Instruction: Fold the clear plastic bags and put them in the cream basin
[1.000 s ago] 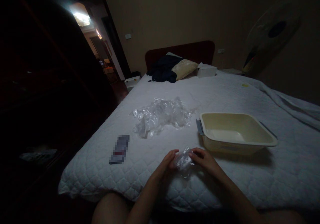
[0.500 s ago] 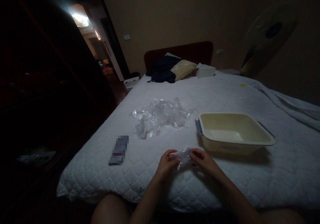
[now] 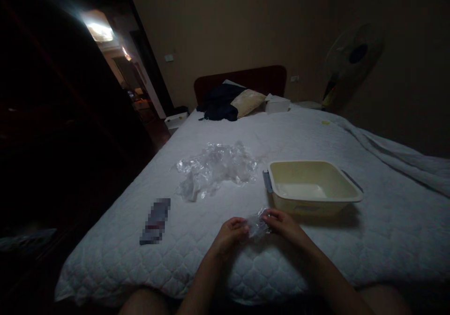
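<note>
Between my two hands, near the bed's front edge, is a small clear plastic bag (image 3: pixel 257 224). My left hand (image 3: pixel 230 234) pinches its left side, and my right hand (image 3: pixel 282 223) pinches its right side. Beyond them a loose pile of crumpled clear plastic bags (image 3: pixel 220 167) lies on the white quilted bed (image 3: pixel 197 258). To the right of the pile stands a cream rectangular basin (image 3: pixel 312 205) with grey handles, its inside showing no contents.
A blurred-out dark flat object (image 3: pixel 155 222) lies at the left on the bed. Dark clothing (image 3: pixel 220 101), a beige pillow-like item (image 3: pixel 248 102) and a white box (image 3: pixel 277 104) sit near the headboard (image 3: pixel 242 76). A fan (image 3: pixel 355 55) stands at the back right.
The view has shifted slightly, so the bed and basin appear further left. My hands still hold the small bag, whose shape between the fingers has changed a little.
</note>
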`<state>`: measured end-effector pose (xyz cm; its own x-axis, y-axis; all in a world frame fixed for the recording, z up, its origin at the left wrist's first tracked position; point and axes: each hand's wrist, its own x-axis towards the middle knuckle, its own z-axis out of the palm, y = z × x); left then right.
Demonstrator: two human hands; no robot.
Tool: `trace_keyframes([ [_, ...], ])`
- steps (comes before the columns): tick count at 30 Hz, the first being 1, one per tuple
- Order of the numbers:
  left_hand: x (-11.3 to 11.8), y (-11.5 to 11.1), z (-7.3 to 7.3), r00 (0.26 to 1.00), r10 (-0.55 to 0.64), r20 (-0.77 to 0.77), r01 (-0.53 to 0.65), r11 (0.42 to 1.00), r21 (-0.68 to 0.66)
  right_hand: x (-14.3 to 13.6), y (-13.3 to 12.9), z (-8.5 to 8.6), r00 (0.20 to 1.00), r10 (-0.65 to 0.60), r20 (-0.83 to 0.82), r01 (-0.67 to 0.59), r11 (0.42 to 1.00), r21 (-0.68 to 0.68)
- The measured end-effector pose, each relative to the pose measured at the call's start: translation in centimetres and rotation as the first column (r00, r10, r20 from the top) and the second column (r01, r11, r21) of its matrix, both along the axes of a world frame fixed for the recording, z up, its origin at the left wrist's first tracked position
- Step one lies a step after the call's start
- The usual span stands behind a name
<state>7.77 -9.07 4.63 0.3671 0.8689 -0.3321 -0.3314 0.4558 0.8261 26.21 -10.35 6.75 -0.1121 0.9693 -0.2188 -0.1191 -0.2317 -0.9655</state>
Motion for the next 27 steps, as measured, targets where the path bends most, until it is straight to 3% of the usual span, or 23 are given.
trace_keyframes([
  [8,3.0,1.5,0.7,0.999,-0.005,-0.041,0.009,0.995,0.101,3.5,-0.5,4.0,0.992,-0.117,0.055,0.108,0.985,0.135],
  [12,4.8,3.8,0.8,0.971,0.067,-0.229,0.014,0.942,0.334,7.3,0.5,6.7,0.936,-0.295,0.192,0.227,0.923,0.310],
  [15,5.1,5.8,-0.2,0.864,0.274,-0.422,0.017,0.822,0.569,10.4,2.2,7.8,0.846,-0.456,0.276,0.287,0.826,0.486],
  [17,4.8,6.7,-1.4,0.701,0.431,-0.569,0.082,0.743,0.664,12.1,3.5,7.9,0.760,-0.551,0.345,0.290,0.763,0.578],
  [19,4.3,7.1,-2.7,0.528,0.555,-0.642,0.164,0.676,0.719,13.3,4.7,7.5,0.672,-0.610,0.421,0.249,0.721,0.647],
  [20,4.1,7.2,-3.3,0.481,0.585,-0.653,0.205,0.649,0.733,13.7,5.3,7.2,0.632,-0.625,0.458,0.210,0.707,0.675],
  [23,4.0,7.1,-4.6,0.408,0.633,-0.658,0.289,0.594,0.751,14.3,6.5,6.3,0.535,-0.632,0.560,0.020,0.673,0.740],
  [27,4.2,6.9,-5.1,0.372,0.675,-0.637,0.388,0.511,0.768,14.0,7.7,6.2,0.445,-0.612,0.654,-0.253,0.614,0.748],
])
